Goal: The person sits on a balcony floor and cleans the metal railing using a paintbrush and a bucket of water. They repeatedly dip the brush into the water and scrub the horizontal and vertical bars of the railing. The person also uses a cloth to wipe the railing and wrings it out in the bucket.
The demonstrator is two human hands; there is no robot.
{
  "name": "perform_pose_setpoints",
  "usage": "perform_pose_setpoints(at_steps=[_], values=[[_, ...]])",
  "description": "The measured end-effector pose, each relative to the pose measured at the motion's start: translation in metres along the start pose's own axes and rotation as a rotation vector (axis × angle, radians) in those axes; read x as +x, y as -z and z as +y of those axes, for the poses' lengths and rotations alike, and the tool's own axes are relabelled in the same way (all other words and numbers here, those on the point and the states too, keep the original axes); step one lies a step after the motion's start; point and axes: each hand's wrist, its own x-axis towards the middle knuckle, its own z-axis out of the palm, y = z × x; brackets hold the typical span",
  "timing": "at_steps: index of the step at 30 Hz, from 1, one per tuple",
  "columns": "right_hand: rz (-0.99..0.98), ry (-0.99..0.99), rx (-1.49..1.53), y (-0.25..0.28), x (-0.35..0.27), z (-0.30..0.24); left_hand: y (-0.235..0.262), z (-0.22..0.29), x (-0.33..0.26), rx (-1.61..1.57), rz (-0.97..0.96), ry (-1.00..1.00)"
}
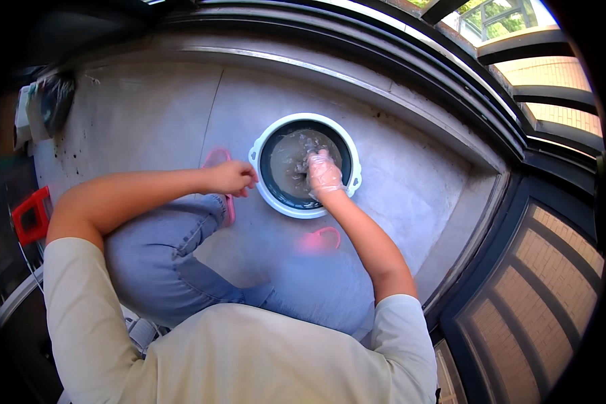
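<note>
A round pot [274, 134] with a white rim and dark inside stands on the grey floor in front of me, holding murky grey-brown water. My left hand [232, 178] grips the pot's left handle at the rim. My right hand [324, 174], in a thin clear plastic glove, reaches into the pot and is dipped in the water; whether it holds anything under the surface is hidden. My knees in blue jeans are bent below the pot.
Pink slippers [215, 159] show on my feet beside the pot. A red plastic object [30, 215] sits at the left. Dark window frames and a raised sill [411, 101] curve along the back and right. Bags hang at the upper left [44, 101].
</note>
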Motion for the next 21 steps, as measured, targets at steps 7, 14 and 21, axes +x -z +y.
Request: perform_pose_setpoints(at_steps=[7, 14, 21], values=[[-0.085, -0.445, 0.582, 0.019, 0.013, -0.001, -0.074, 0.045, 0.104, -0.995, 0.25, 0.171], [0.134, -0.084, 0.668, 0.09, -0.045, -0.047, -0.077, 0.059, 0.088, -1.542, -0.21, -0.004], [0.529, 0.146, 0.293, 0.054, -0.023, -0.036, -0.088, 0.038, 0.091, -1.599, -0.005, -0.27]])
